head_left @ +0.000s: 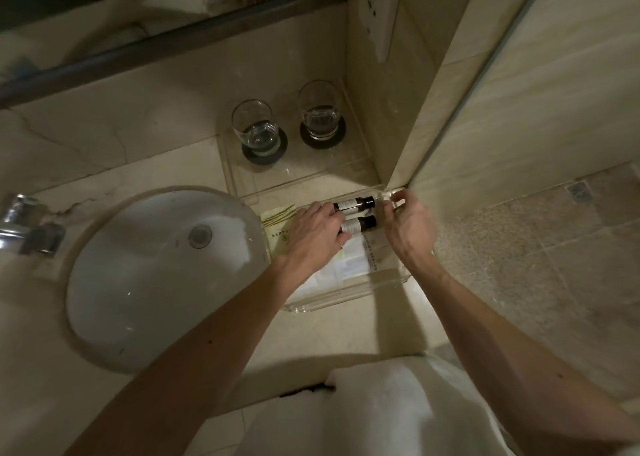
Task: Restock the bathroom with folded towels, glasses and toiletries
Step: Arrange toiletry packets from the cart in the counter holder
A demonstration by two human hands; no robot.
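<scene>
Two small dark toiletry bottles lie side by side in a clear acrylic tray (349,299) on the counter: the far bottle (356,203) and the near bottle (360,224). My left hand (313,234) rests on their label ends, fingers curled over the near one. At the tray's far right corner, my right hand (408,227) pinches the rim between thumb and fingers. White and green sachets (349,265) lie flat in the tray. Two glasses (256,131) (320,112) stand on dark coasters in a second clear tray (294,178) behind.
A round white basin (145,275) is set into the counter at left, with a chrome tap (24,227) beyond it. A folded white towel (381,407) lies at the front edge. A mirror frame (173,36) runs along the back; a tiled wall corner (401,164) borders the trays on the right.
</scene>
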